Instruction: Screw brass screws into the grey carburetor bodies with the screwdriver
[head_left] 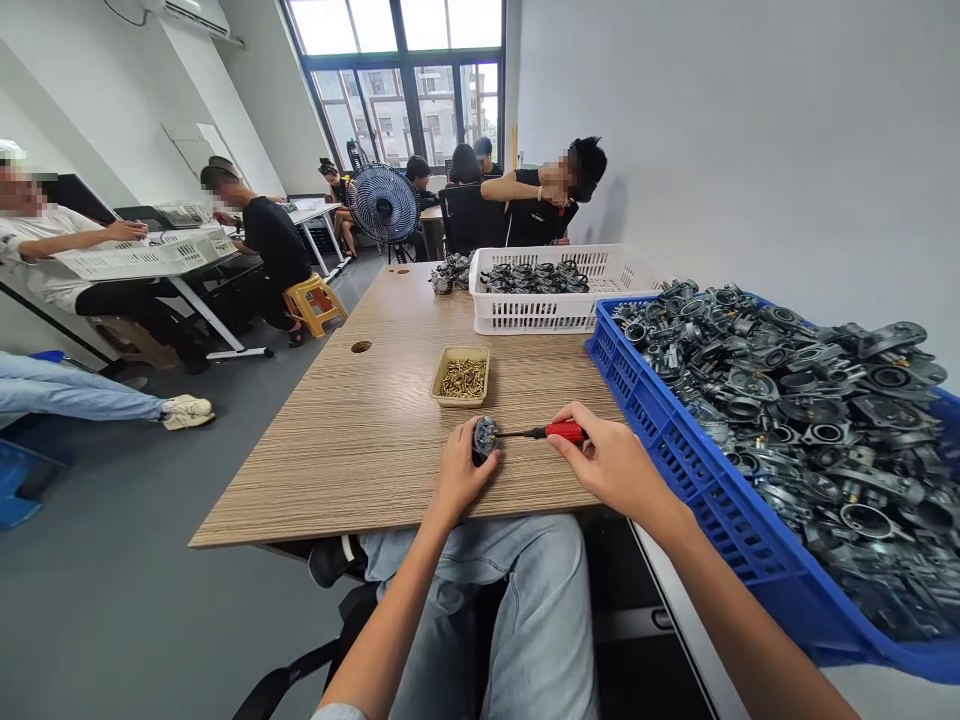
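Observation:
Near the front edge of the wooden table, my left hand (461, 470) is wrapped round a small dark metal part (486, 437). My right hand (604, 455) grips a red-handled screwdriver (566, 431) between thumb and fingers. Its thin shaft points left, and the tip meets the metal part; the exact contact is too small to make out. Just behind my left hand stands a beige tray (461, 402) of small brass-coloured pieces (463, 379).
A blue crate (675, 470) heaped with metal parts (795, 400) stands at the right. Behind the tray is a white basket (532, 318) holding more parts, with loose parts (450, 274) beside it. A person (551, 200) leans at the table's far end.

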